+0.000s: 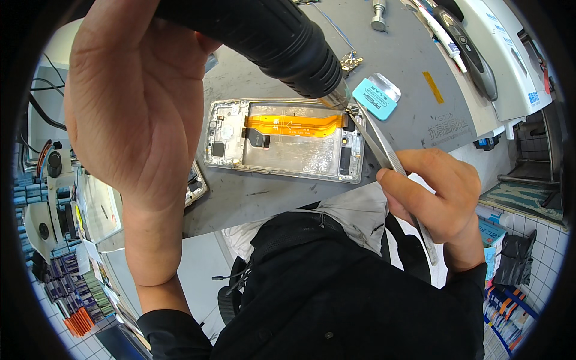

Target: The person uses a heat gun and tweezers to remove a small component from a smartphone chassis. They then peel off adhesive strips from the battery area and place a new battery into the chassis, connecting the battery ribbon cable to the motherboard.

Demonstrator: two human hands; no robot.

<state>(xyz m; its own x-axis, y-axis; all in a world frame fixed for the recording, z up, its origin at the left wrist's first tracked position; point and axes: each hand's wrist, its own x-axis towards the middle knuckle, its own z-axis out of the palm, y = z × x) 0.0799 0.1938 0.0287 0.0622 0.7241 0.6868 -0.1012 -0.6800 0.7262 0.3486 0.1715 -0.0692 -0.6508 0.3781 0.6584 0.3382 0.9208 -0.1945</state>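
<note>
My left hand (pixel 135 114) is raised at the upper left, wrapped round a black hot air gun (pixel 270 42). The gun's metal nozzle points down at the upper right corner of an opened phone frame (pixel 288 162) lying flat on the grey mat. An orange flex cable (pixel 294 125) runs across the inside of that frame. My right hand (pixel 435 192) pinches a pair of metal tweezers (pixel 387 153). Their tips reach the frame's corner just under the nozzle; whether they grip a part there is too small to tell.
Beside the frame lies a small turquoise case (pixel 376 98). A second phone part (pixel 196 185) sits by my left wrist. Farther off are small metal parts (pixel 350 62), a strip of yellow tape (pixel 432 87), a grey handheld tool (pixel 467 53) and a white machine (pixel 510 60).
</note>
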